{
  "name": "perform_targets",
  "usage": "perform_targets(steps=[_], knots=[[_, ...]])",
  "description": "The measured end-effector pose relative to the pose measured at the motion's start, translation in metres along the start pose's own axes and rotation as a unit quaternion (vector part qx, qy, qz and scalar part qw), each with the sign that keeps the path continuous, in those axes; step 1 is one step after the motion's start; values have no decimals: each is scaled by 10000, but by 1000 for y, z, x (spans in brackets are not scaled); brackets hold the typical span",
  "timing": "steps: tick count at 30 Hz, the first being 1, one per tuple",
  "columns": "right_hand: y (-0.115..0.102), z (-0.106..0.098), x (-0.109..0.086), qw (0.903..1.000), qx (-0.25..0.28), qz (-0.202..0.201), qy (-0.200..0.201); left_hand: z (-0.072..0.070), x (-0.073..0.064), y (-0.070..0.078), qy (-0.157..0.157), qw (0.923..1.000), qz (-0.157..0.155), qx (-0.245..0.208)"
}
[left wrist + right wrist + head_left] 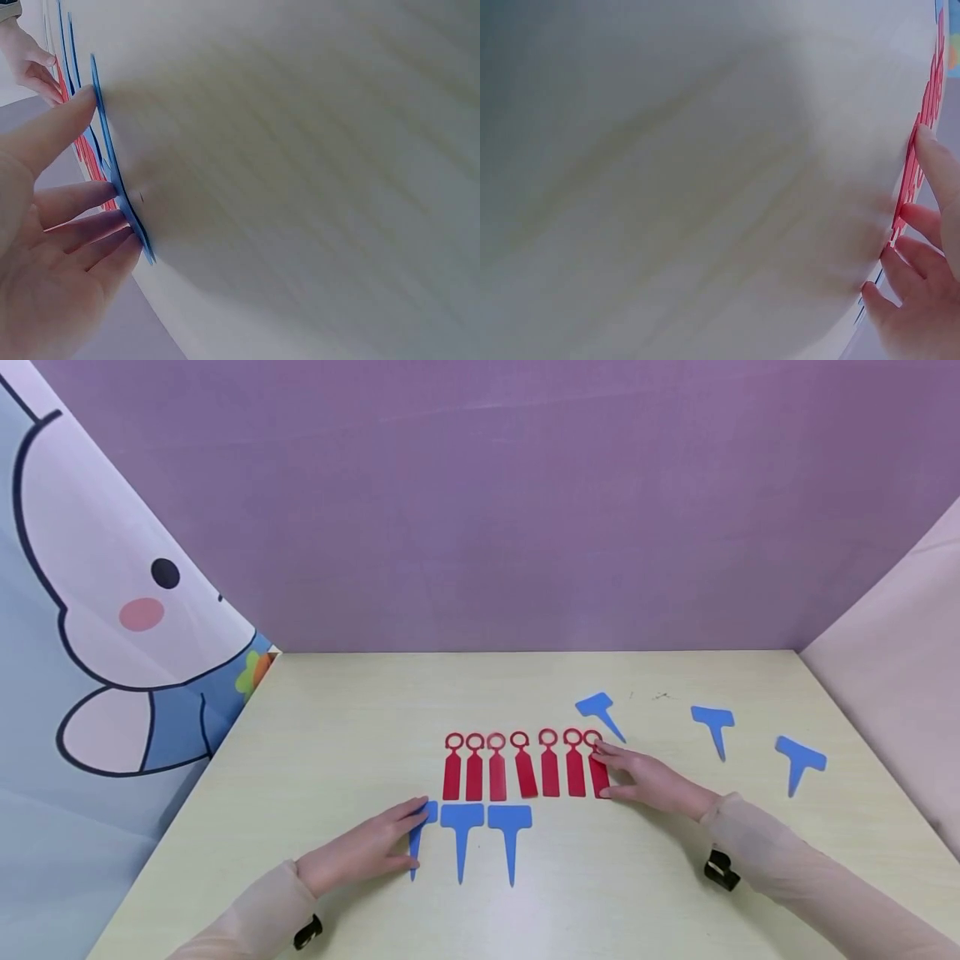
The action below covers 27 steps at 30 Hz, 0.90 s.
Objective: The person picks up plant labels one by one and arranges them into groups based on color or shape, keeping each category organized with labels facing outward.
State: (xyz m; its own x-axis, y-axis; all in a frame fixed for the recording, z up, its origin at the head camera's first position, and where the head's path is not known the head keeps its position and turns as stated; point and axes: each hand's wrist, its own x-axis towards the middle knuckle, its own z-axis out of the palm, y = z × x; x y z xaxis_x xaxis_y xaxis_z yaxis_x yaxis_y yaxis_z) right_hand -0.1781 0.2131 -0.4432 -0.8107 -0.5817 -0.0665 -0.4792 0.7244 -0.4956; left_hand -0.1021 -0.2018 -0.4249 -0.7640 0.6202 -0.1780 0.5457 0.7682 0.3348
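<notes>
Several red strip-shaped tags with ring tops lie side by side in a row on the table. My right hand touches the rightmost red tag with its fingertips and thumb, and the right wrist view shows the fingers spread along the tags' edge. Below the row lie three blue T-shaped plant labels. My left hand rests its fingertips on the leftmost blue label, partly covering its head. In the left wrist view, the thumb touches one end of that label and the other fingers the opposite end.
Three more blue T-shaped labels lie loose toward the back right: one just behind the red row, one farther right, and one near the right side. Small dark marks show on the pale table. A purple backdrop stands behind.
</notes>
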Motion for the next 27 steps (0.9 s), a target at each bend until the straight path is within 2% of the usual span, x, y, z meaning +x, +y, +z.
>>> perform_targets(steps=[6, 17, 21, 27], knots=[[-2, -2, -1, 9994, 279, 173, 114, 0, 0, 0, -102, 9999, -109, -16], [-8, -16, 8, 9916, 875, 557, 771, 0, 0, 0, -29, 10000, -22, 48], [-3, -22, 15, 9871, 986, 754, 1011, 0, 0, 0, -32, 10000, -38, 43], [9, -31, 27, 9817, 1036, 793, 1390, 0, 0, 0, -22, 10000, -23, 38]])
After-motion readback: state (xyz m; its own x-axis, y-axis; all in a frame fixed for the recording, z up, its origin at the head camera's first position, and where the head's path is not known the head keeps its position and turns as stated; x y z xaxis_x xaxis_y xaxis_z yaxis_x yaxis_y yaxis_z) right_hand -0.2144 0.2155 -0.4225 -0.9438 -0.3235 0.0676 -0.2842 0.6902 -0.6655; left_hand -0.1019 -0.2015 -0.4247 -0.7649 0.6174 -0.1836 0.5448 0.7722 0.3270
